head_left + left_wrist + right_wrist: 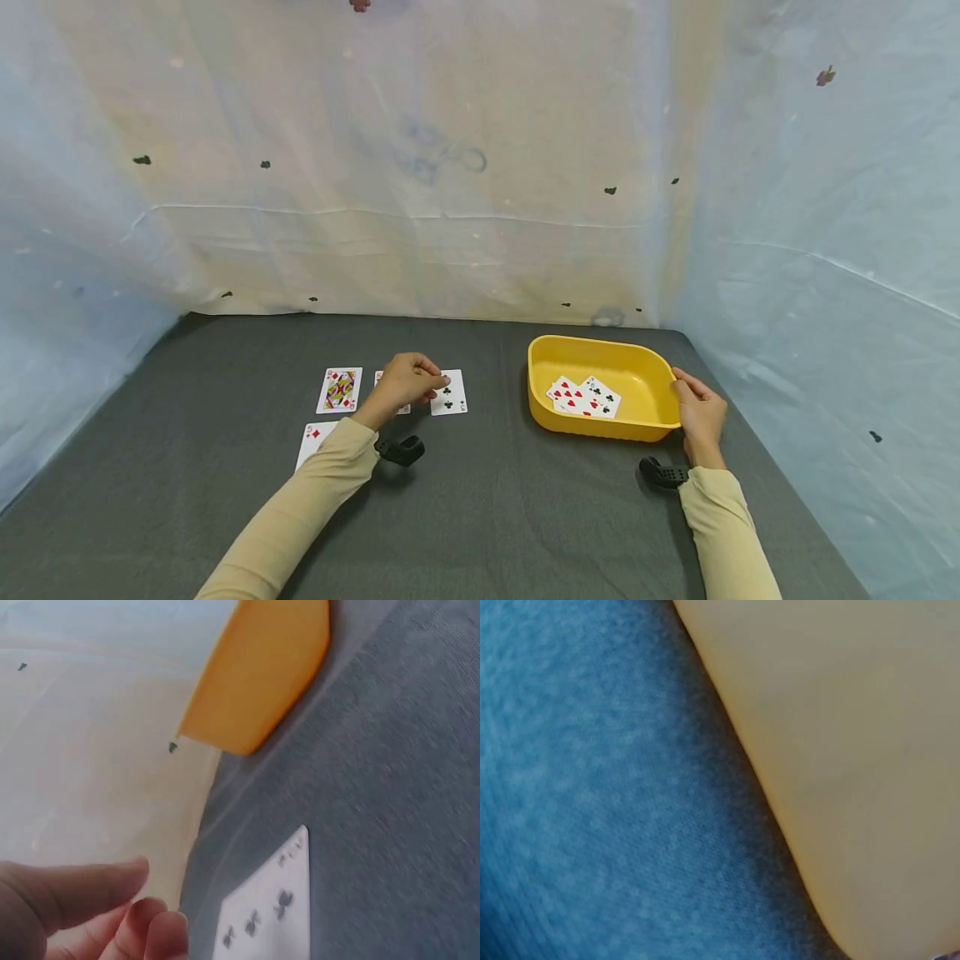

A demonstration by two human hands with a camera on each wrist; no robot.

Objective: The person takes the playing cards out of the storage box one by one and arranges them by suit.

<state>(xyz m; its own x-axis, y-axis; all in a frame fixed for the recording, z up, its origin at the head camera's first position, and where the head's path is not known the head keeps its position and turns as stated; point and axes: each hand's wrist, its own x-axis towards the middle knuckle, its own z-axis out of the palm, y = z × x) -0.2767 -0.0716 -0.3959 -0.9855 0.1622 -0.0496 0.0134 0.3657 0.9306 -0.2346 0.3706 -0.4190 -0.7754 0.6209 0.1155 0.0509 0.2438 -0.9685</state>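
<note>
My left hand [408,383] hovers over the left part of a clubs playing card [450,400], its thumb and fingers close together with nothing seen between them. In the left wrist view that clubs card [274,907] lies flat on the cloth, just beyond the fingertips. Under the hand, another card [406,409] is mostly hidden. Farther left are a face card [340,390] and a five of diamonds [313,437], the latter partly covered by the sleeve. My right hand [701,417] grips the right end of a yellow tub [648,392]. Inside it lie overlapping hearts [570,395] and clubs cards [602,396].
Dark grey cloth [480,500] covers the table. Pale plastic sheeting [450,167] hangs behind and along both sides. Each wrist wears a black strap, the left one [401,451] close above the cloth. The right wrist view holds only cloth and the tub's wall [855,787].
</note>
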